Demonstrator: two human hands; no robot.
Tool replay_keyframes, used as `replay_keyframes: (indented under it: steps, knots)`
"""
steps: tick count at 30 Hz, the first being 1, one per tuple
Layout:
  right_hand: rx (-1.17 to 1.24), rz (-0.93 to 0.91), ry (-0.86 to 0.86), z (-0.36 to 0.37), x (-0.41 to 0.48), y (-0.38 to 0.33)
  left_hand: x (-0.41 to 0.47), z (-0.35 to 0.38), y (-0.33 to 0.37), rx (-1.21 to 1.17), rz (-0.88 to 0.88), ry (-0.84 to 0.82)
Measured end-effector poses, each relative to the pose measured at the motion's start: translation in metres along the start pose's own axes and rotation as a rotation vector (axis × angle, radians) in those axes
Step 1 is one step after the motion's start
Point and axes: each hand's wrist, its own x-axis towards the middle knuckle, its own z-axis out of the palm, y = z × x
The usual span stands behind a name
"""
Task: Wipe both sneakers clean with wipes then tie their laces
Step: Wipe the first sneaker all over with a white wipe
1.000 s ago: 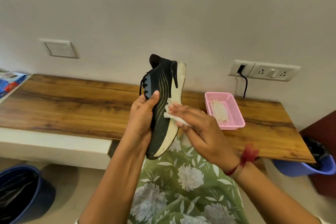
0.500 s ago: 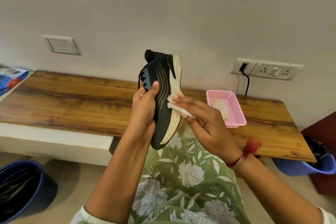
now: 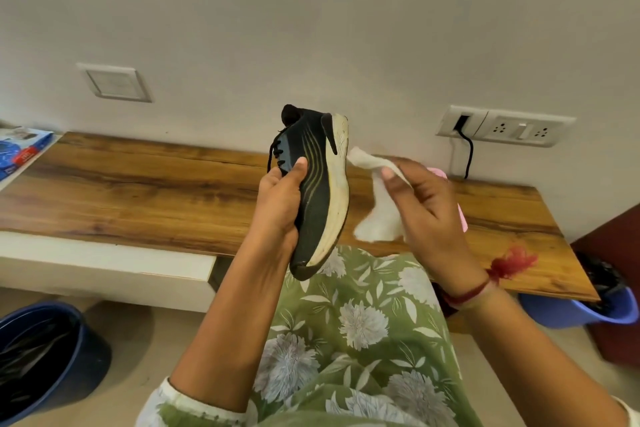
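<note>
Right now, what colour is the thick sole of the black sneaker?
The black sneaker has an off-white, slightly grubby sole; head view.

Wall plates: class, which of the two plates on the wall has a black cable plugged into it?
The right wall plate, with sockets: a black cable hangs from its left end. The left wall plate is blank.

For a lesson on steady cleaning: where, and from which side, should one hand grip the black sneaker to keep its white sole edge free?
Grip the sneaker round its upper at mid-length, from the lace side, as the left hand does. It stands heel-up, white sole edge turned toward the wipe in the right hand, so that edge should be clear.
</note>
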Motion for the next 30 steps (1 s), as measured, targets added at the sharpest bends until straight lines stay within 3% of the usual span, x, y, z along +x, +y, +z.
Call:
replay_keyframes:
  steps: [3,6,13,16,19,22,27,30]
  knots:
    - [-0.366,-0.132,-0.165,0.012,-0.007,0.012,0.0,0.003,0.002,-0.032,0.007,0.019]
    - [-0.575,-0.26,-0.198,0.023,-0.035,0.021,0.001,0.001,0.004,-0.055,0.011,0.041]
    - [-0.663,-0.357,-0.246,0.029,-0.059,0.011,0.002,0.0,-0.002,-0.02,-0.021,0.051]
    - [-0.484,-0.328,-0.295,0.03,-0.061,-0.001,0.004,-0.001,-0.001,0.002,-0.017,0.054]
    - [-0.161,-0.15,-0.15,0.027,-0.043,-0.018,0.004,-0.003,0.003,-0.024,0.004,0.02]
    - [-0.307,-0.206,-0.028,0.021,-0.015,-0.016,0.003,-0.005,0.005,-0.047,0.027,-0.004]
    - [-0.689,-0.349,-0.276,0.04,-0.039,0.007,0.005,-0.011,0.01,-0.074,0.056,0.023]
    - [-0.546,-0.33,-0.38,0.042,-0.058,0.004,0.004,-0.015,0.009,-0.057,0.06,0.034]
